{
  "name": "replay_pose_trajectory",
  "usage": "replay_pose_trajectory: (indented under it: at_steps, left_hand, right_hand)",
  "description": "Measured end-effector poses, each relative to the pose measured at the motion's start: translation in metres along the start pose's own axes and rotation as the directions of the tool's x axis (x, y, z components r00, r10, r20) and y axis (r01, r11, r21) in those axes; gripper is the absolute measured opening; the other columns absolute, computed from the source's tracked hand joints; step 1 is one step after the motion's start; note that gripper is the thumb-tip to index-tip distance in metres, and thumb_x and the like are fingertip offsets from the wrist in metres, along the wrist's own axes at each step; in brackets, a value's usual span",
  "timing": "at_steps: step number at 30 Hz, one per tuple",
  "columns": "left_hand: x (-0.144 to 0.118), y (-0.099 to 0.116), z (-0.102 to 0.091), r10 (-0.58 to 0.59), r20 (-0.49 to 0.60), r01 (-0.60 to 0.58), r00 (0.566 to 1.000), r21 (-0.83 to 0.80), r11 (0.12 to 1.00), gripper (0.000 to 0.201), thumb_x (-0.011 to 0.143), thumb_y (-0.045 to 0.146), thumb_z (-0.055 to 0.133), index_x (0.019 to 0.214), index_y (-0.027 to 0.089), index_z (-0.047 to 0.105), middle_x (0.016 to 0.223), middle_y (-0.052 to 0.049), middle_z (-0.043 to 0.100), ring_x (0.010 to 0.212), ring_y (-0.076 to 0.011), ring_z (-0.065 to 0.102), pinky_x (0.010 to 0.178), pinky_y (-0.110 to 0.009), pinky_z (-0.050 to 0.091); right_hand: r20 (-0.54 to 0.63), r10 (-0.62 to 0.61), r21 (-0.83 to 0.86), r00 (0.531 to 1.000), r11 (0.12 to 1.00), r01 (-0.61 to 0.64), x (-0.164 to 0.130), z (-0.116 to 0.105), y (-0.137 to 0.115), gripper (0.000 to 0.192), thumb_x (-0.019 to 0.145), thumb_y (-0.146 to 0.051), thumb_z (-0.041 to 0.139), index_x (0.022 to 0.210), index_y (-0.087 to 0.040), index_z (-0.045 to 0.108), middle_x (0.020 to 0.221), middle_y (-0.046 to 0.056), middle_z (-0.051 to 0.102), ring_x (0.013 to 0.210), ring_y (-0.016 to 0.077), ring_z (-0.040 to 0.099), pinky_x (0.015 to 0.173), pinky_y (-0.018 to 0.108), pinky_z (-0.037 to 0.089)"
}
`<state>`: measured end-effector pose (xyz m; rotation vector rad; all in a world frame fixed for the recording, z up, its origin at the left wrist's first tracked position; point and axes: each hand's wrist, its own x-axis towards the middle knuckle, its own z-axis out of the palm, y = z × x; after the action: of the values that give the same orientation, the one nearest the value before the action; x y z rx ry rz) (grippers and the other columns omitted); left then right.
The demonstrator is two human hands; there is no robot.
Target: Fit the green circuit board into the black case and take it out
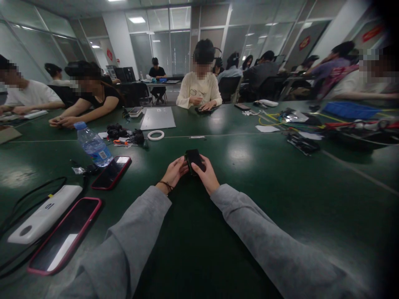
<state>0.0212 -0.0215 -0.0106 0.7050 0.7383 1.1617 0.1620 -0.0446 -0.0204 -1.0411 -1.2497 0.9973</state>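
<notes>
- Small black device (193, 160): held above the green table (280, 187), centre of the scene, gripped between both hands.
- Left hand (173, 172): fingers curled onto the device's left edge, grasping it; dark band at the wrist, grey sleeve behind.
- Right hand (205, 174): thumb laid over the device's near face, fingers wrapped behind, grasping it; grey sleeve behind.
- Water bottle (93, 145): left of the hands, tilted, blue cap toward the far side.
- 2 phones with red-pink edges: one (111, 172) just beside the bottle, the other (64, 234) nearer, at the left.
- White power bank (45, 214): far left, touching the nearer phone's left edge; dark cable looping beside it.
- Roll of white tape (155, 135) and grey flat sheet (158, 118): far side of the table, beyond the hands.
- Yellow cables (271, 120) and assorted parts: far right.
- Seated person in a cream top (199, 89): across the table, hands on a dark object; others seated left and right.
</notes>
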Motion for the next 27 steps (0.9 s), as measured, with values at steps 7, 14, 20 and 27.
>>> replay_pose_trajectory:
  at_steps: [7,14,20,27]
  left_hand:
    - [0.002,-0.012,0.006,-0.027,0.007,0.027,1.000,-0.048,0.998,0.041,0.074,0.049,0.065,0.094,0.014,0.061,0.081,-0.006,0.066,0.070,-0.0111,0.062,0.064,-0.022,0.048]
    - [-0.002,-0.012,0.012,0.031,-0.056,-0.034,0.998,-0.052,0.998,0.035,0.073,0.041,0.068,0.095,0.014,0.062,0.083,-0.005,0.067,0.069,-0.0105,0.062,0.062,-0.021,0.046]
    - [-0.001,-0.010,0.012,0.049,-0.033,-0.051,0.998,-0.049,0.998,0.037,0.074,0.041,0.067,0.097,0.013,0.063,0.088,-0.008,0.068,0.073,-0.0126,0.063,0.068,-0.024,0.049]
    - [0.005,-0.008,0.005,0.039,0.049,-0.037,0.998,-0.046,0.998,0.038,0.075,0.039,0.067,0.104,0.014,0.062,0.092,-0.009,0.068,0.072,-0.0118,0.064,0.069,-0.023,0.050]
  right_hand:
    - [0.027,-0.319,-0.337,0.947,0.889,0.309,-0.004,0.002,-0.003,0.052,0.080,-0.037,0.060,0.128,-0.022,0.045,0.116,0.009,0.048,0.104,0.0220,0.048,0.098,0.043,0.039]
    - [0.059,-0.354,-0.371,0.933,0.860,0.350,-0.006,0.003,-0.006,0.049,0.081,-0.031,0.059,0.127,-0.021,0.045,0.112,0.009,0.047,0.103,0.0217,0.048,0.095,0.041,0.041]
    - [0.015,-0.304,-0.288,0.953,0.911,0.295,-0.007,0.006,-0.008,0.049,0.078,-0.033,0.062,0.121,-0.019,0.043,0.110,0.009,0.047,0.102,0.0215,0.048,0.091,0.039,0.043]
    - [0.009,-0.294,-0.263,0.956,0.921,0.286,-0.004,0.007,-0.006,0.047,0.078,-0.033,0.063,0.116,-0.019,0.040,0.110,0.008,0.047,0.101,0.0204,0.049,0.089,0.037,0.043]
